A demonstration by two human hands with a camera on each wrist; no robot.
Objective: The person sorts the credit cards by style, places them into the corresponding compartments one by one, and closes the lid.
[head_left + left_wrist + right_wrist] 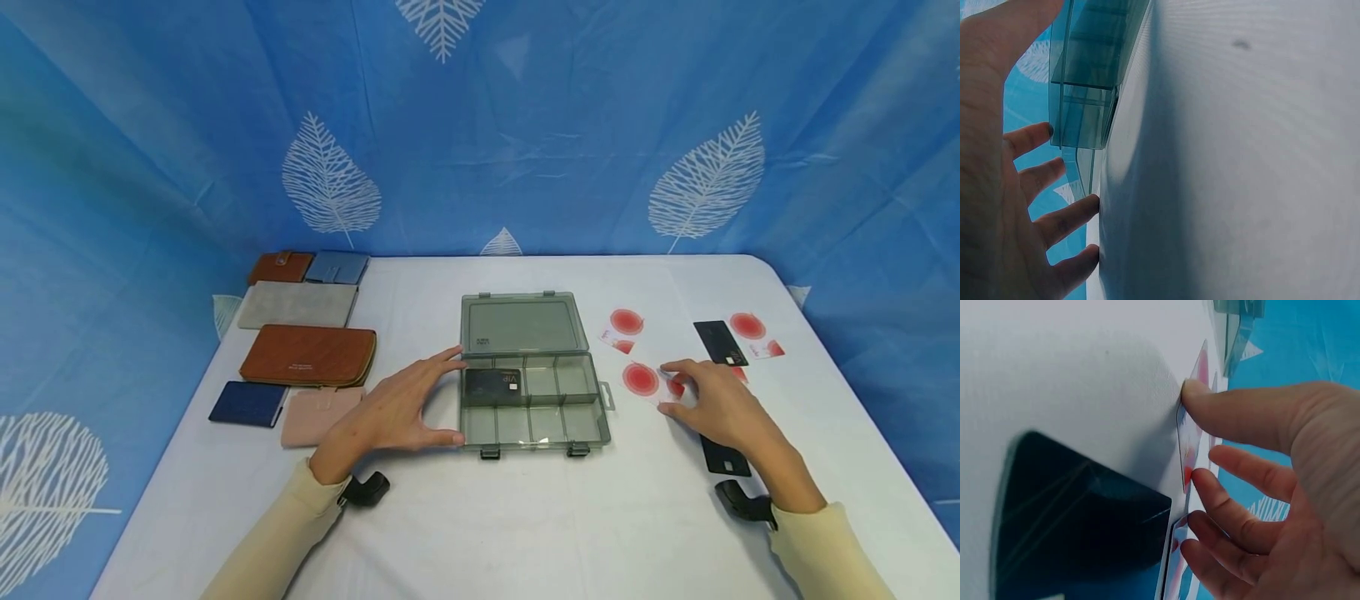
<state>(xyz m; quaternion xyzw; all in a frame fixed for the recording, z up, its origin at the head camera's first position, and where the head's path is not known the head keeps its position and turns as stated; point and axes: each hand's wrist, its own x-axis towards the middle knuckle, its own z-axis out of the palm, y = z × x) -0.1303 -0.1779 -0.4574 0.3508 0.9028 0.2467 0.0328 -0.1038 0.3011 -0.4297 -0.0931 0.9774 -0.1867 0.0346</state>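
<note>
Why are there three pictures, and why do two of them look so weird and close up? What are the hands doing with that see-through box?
All three pictures show one moment. The big one comes from a camera on the person's head, looking down at a table with a white cloth. The other two come from small cameras strapped to the wrists, so they see everything sideways and very near.

The left hand touches the side of an open clear box with little compartments; a dark card lies in one. The right hand is pinching up the edge of a white card with a red circle. More red and black cards lie around it. Several wallets sit at the left of the table.
</note>
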